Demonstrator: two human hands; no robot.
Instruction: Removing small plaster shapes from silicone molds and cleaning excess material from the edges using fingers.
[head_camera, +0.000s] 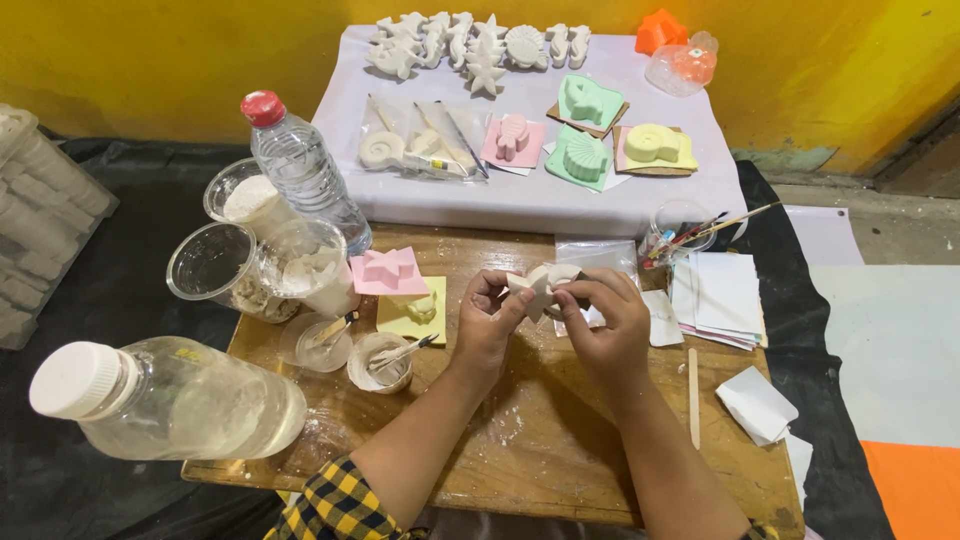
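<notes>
Two hands meet at frame centre: left hand (487, 318) and right hand (603, 318), fingers closed around a white star cast (533, 286) held just above the wooden table (540, 440). It looks light, stiff and brittle, probably dusty; best held by the body, not the points. Bottles (170, 398), cups (212, 262) and moulds (388, 271) crowd the left; paper (728, 292) lies right.

The hands (550, 315) cover most of the white star shape (530, 290). The grey tray (40, 220) is cut off at the left edge. The brushes (700, 232) are too small to tell apart.
</notes>
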